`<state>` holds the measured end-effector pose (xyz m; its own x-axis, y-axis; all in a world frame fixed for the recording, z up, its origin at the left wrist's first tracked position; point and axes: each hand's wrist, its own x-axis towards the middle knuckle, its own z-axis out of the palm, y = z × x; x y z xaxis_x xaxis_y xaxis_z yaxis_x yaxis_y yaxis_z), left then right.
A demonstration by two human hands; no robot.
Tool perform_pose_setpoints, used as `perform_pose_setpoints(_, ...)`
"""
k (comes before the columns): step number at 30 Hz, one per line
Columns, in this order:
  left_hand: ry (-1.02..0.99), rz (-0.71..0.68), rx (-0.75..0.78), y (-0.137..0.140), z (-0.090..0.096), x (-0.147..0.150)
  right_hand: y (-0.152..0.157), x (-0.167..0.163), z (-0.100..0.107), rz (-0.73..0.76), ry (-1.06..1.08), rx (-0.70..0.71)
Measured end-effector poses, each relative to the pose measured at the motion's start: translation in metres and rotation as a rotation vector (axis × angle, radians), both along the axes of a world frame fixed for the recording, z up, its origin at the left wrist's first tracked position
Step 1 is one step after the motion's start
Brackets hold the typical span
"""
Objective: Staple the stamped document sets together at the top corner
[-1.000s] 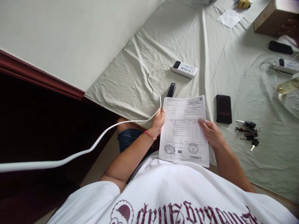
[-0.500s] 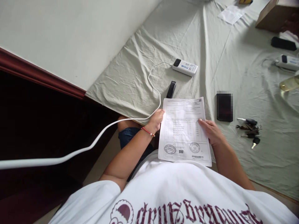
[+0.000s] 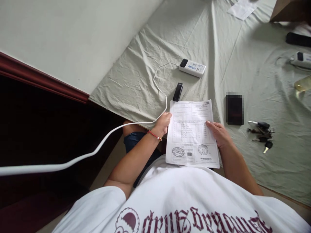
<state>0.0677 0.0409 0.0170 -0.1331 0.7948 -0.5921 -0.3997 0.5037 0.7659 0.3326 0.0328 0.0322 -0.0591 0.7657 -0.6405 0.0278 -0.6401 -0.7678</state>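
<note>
A printed sheet of paper (image 3: 191,136) with two round stamps near its lower edge is held between my hands, just over the table's front edge. My left hand (image 3: 164,122) pinches its left side, a red bracelet on the wrist. On the opposite side, my right hand (image 3: 220,134) grips the paper with the thumb on top; the other fingers are partly hidden behind it. Just beyond the paper's top edge lies a black stapler-like object (image 3: 178,92). To the right of my right hand are a dark rectangular object (image 3: 234,109), partly blurred out, and a bunch of keys (image 3: 262,132).
A white power bank (image 3: 192,68) lies on the green tablecloth (image 3: 194,38), its white cable (image 3: 104,139) running left past my arm. Toward the right edge are a cardboard box (image 3: 290,11), a black case (image 3: 298,39), another white device (image 3: 301,60) and a yellowish transparent object (image 3: 303,84).
The paper has tipped slightly, its lower edge now a little higher in view. Both hands keep their hold. The view has shifted slightly, pushing the box further toward the corner.
</note>
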Motion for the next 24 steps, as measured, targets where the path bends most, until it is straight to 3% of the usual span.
perform_pose_setpoints(6, 0.112, -0.01, -0.009, -0.002, 0.007, 0.001, 0.005, -0.007, 0.002, 0.016, -0.013, 0.025)
perform_pose_setpoints(14, 0.25, -0.023, 0.041, -0.003, -0.002, 0.005, -0.002, -0.001, -0.01, 0.099, -0.104, 0.123)
perform_pose_setpoints(19, 0.45, -0.021, 0.164, -0.002, -0.005, 0.008, -0.006, -0.001, -0.012, 0.086, -0.09, 0.144)
perform_pose_setpoints(24, 0.461, -0.074, 0.134, -0.003, -0.005, 0.009, -0.005, -0.002, -0.008, 0.029, -0.044, 0.128)
